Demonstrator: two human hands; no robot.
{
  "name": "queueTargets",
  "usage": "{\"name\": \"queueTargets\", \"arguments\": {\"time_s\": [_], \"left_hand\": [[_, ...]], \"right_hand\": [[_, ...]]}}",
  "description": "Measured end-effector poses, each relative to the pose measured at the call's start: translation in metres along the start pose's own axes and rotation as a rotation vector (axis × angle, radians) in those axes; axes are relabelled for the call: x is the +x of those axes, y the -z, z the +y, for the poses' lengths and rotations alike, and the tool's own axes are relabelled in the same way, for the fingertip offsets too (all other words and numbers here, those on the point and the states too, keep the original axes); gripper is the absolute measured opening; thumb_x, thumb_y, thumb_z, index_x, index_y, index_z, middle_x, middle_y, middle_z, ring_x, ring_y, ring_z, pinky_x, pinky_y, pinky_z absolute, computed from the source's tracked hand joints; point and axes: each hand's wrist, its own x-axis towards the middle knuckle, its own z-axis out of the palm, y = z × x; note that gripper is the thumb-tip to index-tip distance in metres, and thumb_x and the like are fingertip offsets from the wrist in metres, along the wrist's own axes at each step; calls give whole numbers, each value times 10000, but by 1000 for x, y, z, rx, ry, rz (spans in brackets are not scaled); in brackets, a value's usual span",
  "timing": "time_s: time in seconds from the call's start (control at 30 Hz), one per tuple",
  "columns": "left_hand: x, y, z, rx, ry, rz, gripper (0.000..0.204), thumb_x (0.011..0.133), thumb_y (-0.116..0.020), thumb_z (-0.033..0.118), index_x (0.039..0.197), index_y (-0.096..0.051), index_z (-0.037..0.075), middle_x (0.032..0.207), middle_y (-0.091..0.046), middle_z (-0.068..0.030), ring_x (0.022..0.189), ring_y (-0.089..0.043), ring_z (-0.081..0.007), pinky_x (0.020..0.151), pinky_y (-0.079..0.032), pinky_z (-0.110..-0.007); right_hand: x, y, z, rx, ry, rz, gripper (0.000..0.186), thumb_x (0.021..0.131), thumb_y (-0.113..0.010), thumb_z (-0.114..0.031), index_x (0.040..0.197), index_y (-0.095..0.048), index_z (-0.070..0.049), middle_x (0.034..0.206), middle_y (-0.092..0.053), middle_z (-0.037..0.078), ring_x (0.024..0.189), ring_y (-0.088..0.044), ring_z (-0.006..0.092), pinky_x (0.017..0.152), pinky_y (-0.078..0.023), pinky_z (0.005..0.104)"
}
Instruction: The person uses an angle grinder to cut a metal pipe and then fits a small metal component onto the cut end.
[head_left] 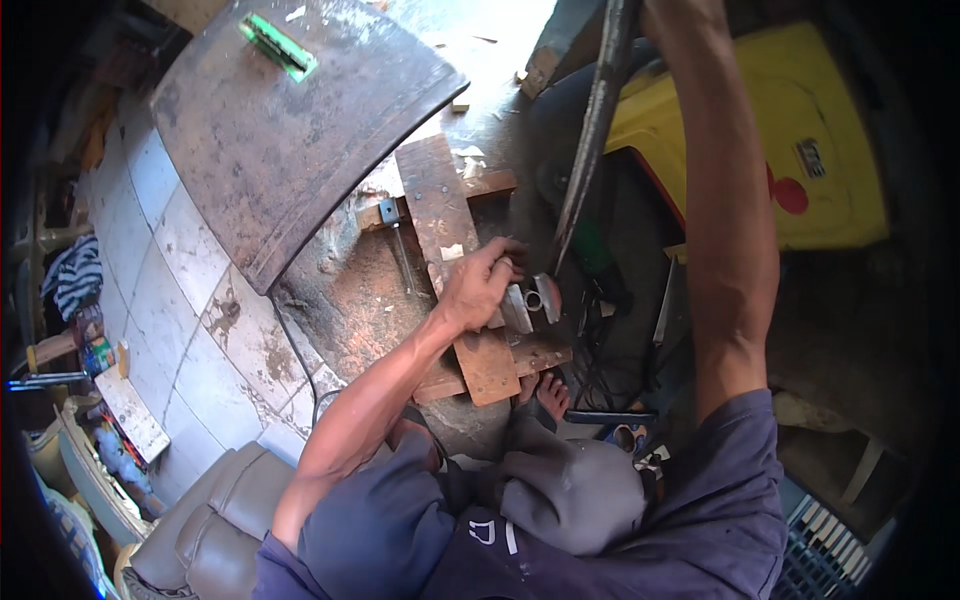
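Observation:
My left hand (480,288) is closed on a grey metal piece (517,310) over a wooden plank (440,205); some of its fingers are hidden. A small metal ring (533,300) shows beside that piece, with another metal part (549,297) to its right. My right arm reaches far forward, and my right hand (680,12) is cut off by the upper edge, its fingers out of sight. Just left of it runs a long, narrow, dark metal bar (592,130), its thin near end close to the metal parts. Whether my right hand grips the bar is hidden.
A wide brown panel (300,120) bearing a green object (280,47) stands at far left. A metal clamp (389,211) sits beside the plank. On the right are a yellow plastic casing (800,90) and dark cables (600,340). My bare foot (552,397) is near the plank's end.

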Motion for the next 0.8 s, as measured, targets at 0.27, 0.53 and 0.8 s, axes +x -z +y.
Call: {"name": "queueTargets", "arguments": {"time_s": [0.27, 0.53, 0.8], "left_hand": [[16, -9, -2, 90, -62, -101, 334, 1071, -475, 184, 1283, -623, -28, 1115, -743, -156, 1016, -719, -207, 942, -534, -338], [37, -10, 22, -76, 274, -206, 578, 1071, -564, 498, 1307, -656, -22, 1179, -736, -149, 1037, -694, -208, 919, -542, -357], [67, -15, 20, 401, 307, -189, 417, 980, -729, 428, 1023, -830, 26, 872, -782, -74, 815, -704, -146, 779, -552, -314]], "right_hand": [[92, 4, 36, -260, 300, 239, 394, 1101, -472, -320, 1293, -570, 10, 907, -653, 131, 844, -669, 250, 806, -556, 418], [-129, 139, -99, 526, 400, 354, 295, 1022, -608, -333, 828, -610, -112, 653, -531, -2, 521, -464, 115, 487, -411, 297], [-432, 295, -62, 650, 299, 923, 490, 1080, -481, -353, 627, -415, -181, 507, -297, -37, 404, -258, 102, 393, -264, 271]]}}
